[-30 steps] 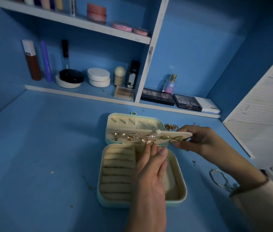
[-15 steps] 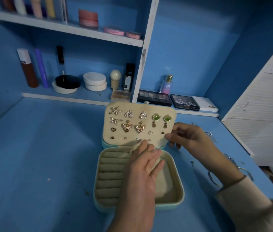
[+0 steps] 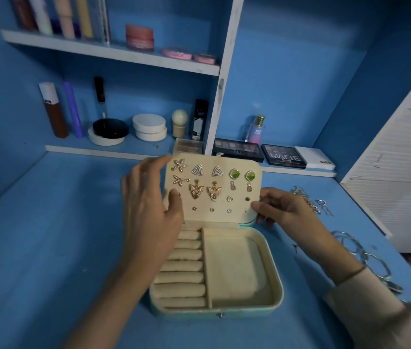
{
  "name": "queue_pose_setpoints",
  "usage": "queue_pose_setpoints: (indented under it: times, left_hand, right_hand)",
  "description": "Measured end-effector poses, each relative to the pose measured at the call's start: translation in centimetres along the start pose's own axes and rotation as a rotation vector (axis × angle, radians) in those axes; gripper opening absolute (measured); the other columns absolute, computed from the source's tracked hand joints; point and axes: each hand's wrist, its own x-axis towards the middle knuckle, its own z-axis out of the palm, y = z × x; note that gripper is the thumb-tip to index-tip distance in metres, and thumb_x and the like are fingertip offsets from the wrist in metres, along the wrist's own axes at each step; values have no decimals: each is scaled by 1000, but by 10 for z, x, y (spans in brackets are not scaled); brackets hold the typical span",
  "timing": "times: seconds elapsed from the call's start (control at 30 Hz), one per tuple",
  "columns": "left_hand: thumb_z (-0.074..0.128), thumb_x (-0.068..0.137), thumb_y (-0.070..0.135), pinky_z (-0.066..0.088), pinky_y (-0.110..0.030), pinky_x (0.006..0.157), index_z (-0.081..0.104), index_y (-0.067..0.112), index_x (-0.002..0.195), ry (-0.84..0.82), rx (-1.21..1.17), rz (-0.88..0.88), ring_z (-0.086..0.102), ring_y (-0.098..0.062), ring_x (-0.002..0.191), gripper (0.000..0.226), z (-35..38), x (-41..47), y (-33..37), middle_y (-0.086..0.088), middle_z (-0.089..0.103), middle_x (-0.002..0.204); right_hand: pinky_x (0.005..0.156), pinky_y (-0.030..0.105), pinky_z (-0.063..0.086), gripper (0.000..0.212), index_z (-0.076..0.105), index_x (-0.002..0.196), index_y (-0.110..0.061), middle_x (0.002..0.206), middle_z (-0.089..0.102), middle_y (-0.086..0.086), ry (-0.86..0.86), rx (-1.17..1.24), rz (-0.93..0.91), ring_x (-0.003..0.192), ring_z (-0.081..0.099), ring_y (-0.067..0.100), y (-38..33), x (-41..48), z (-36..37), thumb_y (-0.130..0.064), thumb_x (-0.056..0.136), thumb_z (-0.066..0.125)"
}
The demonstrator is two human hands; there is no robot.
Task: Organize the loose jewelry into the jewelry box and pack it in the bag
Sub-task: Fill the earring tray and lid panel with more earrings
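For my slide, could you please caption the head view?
Left hand and right hand hold earring panel upright above jewelry box.

MATTE on black palette (image 3: 284,156), SB on perfume bottle (image 3: 256,132) (rest blurred)
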Motion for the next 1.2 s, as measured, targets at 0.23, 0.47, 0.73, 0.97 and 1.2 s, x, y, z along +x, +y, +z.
queue_pose_setpoints:
  times: [0.23,0.47,0.73,0.97,1.2]
  left_hand:
    - [50,89,-7,40,1,67,57,27,116,-85,-358,-316,54,14,84,45,4,4,-8,19,58,97]
    - [49,88,-10,39,2,64,58,27,115,-86,-378,-333,55,2,87,47,6,6,-13,18,58,95]
    - [50,86,-11,41,0,63,56,31,111,-85,-403,-327,55,3,87,48,9,7,-17,20,57,93]
    - [50,86,-11,42,-14,70,57,30,112,-89,-425,-326,56,-1,88,49,10,7,-19,17,59,94]
    - [51,86,-11,43,-14,71,57,31,110,-83,-420,-328,57,-1,87,49,9,7,-18,17,60,93]
  right_hand:
    - [58,20,46,25,68,95,-24,77,65,9,18,-43,11,61,56,10,-1,0,1,-1,88,59]
    - [56,16,45,24,70,98,-25,78,66,1,15,-307,0,60,57,6,-7,-8,-25,-4,88,61]
    - [66,14,42,11,66,74,-30,76,67,-11,-190,-843,155,73,60,4,-10,-22,-66,-23,82,70]
    - [57,23,37,33,63,67,-19,60,55,-6,-155,-952,353,57,46,10,-7,-31,-60,-50,74,71]
    - [51,10,39,15,67,68,-22,65,62,-11,-165,-904,311,59,53,6,-10,-31,-50,-31,78,72]
